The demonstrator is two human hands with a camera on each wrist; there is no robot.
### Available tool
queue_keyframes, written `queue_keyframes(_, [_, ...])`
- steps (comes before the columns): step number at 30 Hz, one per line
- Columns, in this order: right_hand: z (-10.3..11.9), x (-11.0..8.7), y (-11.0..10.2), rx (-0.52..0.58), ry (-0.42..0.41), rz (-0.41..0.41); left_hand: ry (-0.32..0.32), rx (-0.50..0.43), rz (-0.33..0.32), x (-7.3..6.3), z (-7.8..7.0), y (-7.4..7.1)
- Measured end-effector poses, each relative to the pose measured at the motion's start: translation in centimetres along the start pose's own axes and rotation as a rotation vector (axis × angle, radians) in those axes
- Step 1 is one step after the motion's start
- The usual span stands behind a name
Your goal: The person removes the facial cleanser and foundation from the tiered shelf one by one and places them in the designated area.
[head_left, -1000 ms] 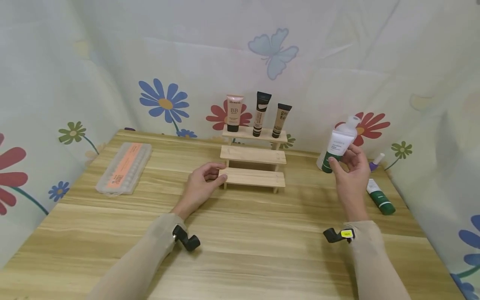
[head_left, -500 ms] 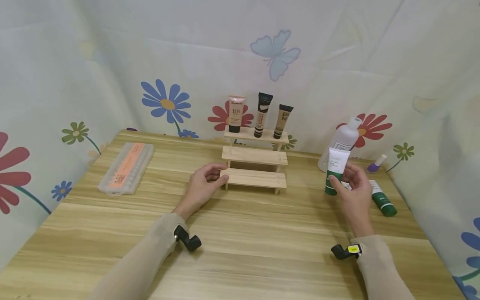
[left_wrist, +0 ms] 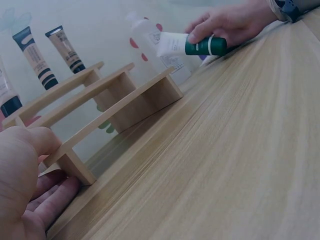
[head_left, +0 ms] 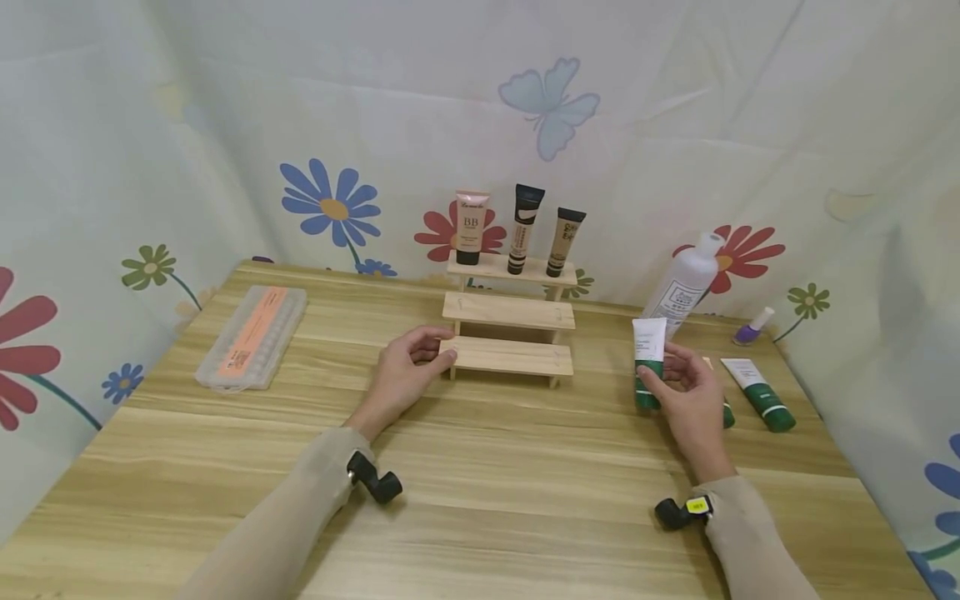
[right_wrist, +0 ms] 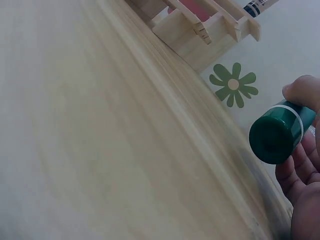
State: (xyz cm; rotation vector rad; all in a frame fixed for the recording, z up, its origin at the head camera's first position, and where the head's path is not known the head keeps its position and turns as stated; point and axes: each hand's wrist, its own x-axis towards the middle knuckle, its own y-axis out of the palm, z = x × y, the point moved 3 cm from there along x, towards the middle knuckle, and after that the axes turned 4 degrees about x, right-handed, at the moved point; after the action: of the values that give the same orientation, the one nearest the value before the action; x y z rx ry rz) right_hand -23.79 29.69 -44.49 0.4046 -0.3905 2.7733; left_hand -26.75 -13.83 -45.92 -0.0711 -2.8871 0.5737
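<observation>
My left hand [head_left: 405, 367] holds the left end of the lowest step of a three-tier wooden display rack [head_left: 508, 310]. Seen from the left wrist, fingers [left_wrist: 52, 200] reach in under that step. Out to the right, my right hand [head_left: 693, 417] pinches a white and green squeeze tube [head_left: 649, 340] between thumb and fingers, raised above the table with its green cap down. The right wrist view shows the round end of the green cap [right_wrist: 272, 140]. On the rack's top tier stand a pink BB cream tube [head_left: 470, 225], a black-topped tube [head_left: 523, 229] and a smaller tan tube [head_left: 564, 242].
Behind the held tube stands a white bottle [head_left: 682, 287]. Right of my hand lies another green and white tube [head_left: 759, 393], with one more [head_left: 728, 414] mostly hidden by the hand. A purple nail polish bottle [head_left: 748, 332] is farther back. A clear plastic case [head_left: 253, 337] lies left.
From in front of the white bottle, my right hand has brought the tube down and to the left, uncovering the bottle's label. The left hand stays at the rack.
</observation>
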Motion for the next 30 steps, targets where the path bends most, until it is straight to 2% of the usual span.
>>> queue_keyframes(5, [-0.5, 0.19, 0.12, -0.04, -0.008, 0.032, 0.008, 0.0, -0.009, 0.05, -0.08, -0.07])
queue_keyframes(11, [-1.0, 0.23, -0.05, -0.118, 0.016, 0.033, 0.001, 0.002, -0.002, 0.09, -0.21, 0.04])
queue_keyframes(20, [-0.43, 0.01, 0.33, -0.205, 0.006, 0.06, 0.009, 0.008, -0.006, 0.2, -0.38, -0.06])
queue_keyframes(30, [-1.07, 0.0, 0.23, -0.169, 0.005, -0.008, 0.005, 0.007, -0.001, -0.02, -0.02, 0.06])
